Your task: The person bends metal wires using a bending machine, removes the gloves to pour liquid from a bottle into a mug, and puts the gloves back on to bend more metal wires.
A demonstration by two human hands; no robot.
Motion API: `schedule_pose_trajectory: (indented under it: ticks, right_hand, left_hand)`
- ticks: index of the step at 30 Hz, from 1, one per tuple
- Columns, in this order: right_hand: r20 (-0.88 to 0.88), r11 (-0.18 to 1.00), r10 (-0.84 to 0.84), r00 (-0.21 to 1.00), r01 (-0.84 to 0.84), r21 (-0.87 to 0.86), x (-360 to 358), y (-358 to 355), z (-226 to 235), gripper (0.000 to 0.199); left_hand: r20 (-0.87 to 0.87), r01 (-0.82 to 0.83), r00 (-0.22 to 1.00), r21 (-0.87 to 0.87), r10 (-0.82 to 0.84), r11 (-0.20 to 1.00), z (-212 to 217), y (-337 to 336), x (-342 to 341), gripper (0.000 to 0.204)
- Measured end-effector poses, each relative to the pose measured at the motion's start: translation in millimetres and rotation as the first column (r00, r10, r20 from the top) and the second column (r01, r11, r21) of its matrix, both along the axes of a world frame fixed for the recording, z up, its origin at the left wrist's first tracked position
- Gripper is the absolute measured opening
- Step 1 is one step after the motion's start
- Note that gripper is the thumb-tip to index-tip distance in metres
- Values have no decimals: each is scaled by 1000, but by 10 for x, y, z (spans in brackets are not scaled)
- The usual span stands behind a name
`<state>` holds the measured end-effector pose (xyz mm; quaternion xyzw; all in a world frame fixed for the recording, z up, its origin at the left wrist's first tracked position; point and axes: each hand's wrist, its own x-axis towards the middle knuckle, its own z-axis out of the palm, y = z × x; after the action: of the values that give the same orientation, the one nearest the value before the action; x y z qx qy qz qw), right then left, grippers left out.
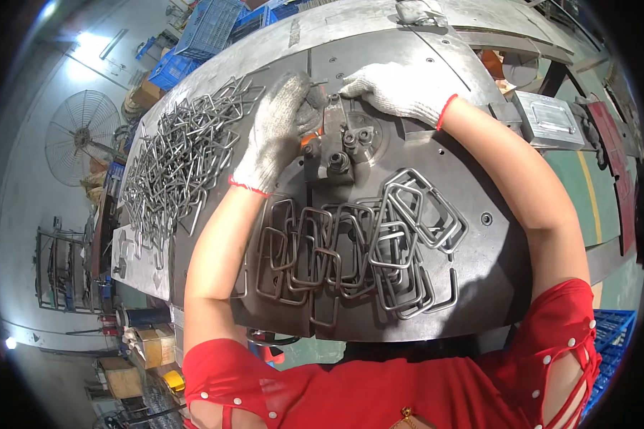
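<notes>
The head camera looks down on a big grey metal table point(479, 186). Both hands wear white knit gloves. They meet at a small bending tool point(336, 143) with round pins, set in the middle of the table.

The left hand point(275, 129) is curled over the left side of the tool. Its fingers are bent and closed, and they seem to pinch a thin wire point(320, 84) that pokes out just above them. I cannot see the whole wire. The right hand point(397, 89) lies flat by the top of the tool. Its fingers are mostly closed and press down there. I cannot tell if it grips anything.

Near the person's body lies a heap of bent wire loops point(358, 250), tangled together. To the left is a bigger pile of wire pieces point(182, 154). Blue crates point(207, 28) stand far off, and a fan point(79, 132) is on the left.

What could go wrong? Both hands sit very close to the pins, so a glove or fingertip could get caught if the tool moves. The wire could slip if the pinch is loose. An arm could brush the loops and push some off the edge.
</notes>
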<state>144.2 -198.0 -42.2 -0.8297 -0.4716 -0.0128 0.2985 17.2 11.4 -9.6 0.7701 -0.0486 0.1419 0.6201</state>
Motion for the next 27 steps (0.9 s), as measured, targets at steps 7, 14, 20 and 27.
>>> schedule_pose_trajectory:
  ticks: [7, 14, 20, 27]
  right_hand:
    - [79, 1000, 5, 997, -5, 5, -16, -26, -20, 33]
    - [71, 1000, -1, 997, -1, 28, 28, -2, -45, 35]
    - [136, 998, 20, 991, -28, 64, 54, -7, -93, 36]
    - [123, 999, 11, 992, -17, 49, 26, 1, -44, 35]
  left_hand:
    - [16, 22, 1000, 28, -23, 999, 2, 4, 4, 33]
    - [1, 15, 1000, 89, -15, 996, -14, 57, 1, 32]
    - [60, -149, 988, 621, 143, 769, -90, 203, 35, 57]
    - [90, -171, 985, 649, 149, 741, -140, 248, 39, 60]
